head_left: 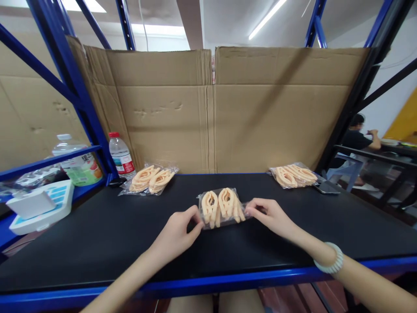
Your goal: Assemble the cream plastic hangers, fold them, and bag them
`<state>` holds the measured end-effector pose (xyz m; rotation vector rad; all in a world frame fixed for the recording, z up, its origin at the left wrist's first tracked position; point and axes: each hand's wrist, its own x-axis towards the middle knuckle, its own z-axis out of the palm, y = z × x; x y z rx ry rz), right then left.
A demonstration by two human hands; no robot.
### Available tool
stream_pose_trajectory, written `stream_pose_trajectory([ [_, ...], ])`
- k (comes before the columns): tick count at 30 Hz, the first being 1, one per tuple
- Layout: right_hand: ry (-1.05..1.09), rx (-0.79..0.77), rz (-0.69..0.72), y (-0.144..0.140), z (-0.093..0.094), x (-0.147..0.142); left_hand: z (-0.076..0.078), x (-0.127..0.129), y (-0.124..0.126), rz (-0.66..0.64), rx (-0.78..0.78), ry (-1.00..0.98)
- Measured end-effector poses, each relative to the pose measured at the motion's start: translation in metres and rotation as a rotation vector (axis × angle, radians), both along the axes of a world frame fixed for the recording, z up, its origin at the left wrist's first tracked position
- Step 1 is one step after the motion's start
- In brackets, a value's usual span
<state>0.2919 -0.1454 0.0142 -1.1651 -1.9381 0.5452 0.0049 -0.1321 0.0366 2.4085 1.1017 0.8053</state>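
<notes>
A clear plastic bag (pixel 231 220) lies on the black tabletop in front of me, with several peach-coloured plastic clothes pegs (pixel 227 202) inside. At its lower left corner, my left hand (pixel 182 228) pinches the film between thumb and fingers. My right hand (pixel 269 213) grips the bag's right edge in the same way. Farther back on the left rests another bag of pegs (pixel 153 179). A third bag of pegs (pixel 293 175) sits at the back right.
Cardboard panels (pixel 169 108) wall off the back of the table (pixel 130 243). A red-capped bottle (pixel 121 156) stands back left, near a white and blue device (pixel 42 206) and a larger jug (pixel 78 163). A phone (pixel 326 188) lies right. Another person (pixel 355 134) sits beyond the frame.
</notes>
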Motion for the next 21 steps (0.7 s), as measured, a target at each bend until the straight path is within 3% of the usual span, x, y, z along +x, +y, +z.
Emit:
stream_pose_trajectory([
  [3, 0.147, -0.156, -0.033, -0.021, -0.006, -0.011, -0.009, -0.002, -0.020, 0.062, -0.122, -0.173],
  [7, 0.202, -0.208, -0.065, -0.039, -0.010, -0.019, -0.025, -0.002, -0.037, 0.108, -0.023, -0.195],
  [9, 0.171, -0.164, -0.113, -0.043, -0.014, -0.020, -0.032, 0.001, -0.040, 0.146, 0.051, -0.160],
  [13, -0.034, 0.063, -0.225, -0.047, -0.025, -0.020, -0.042, 0.008, -0.042, 0.263, 0.210, 0.034],
  [17, -0.231, 0.187, -0.172, -0.050, -0.030, -0.021, -0.045, 0.011, -0.047, 0.295, 0.336, 0.252],
  [21, -0.296, 0.219, -0.111, -0.054, -0.026, -0.019, -0.047, 0.007, -0.051, 0.290, 0.433, 0.227],
])
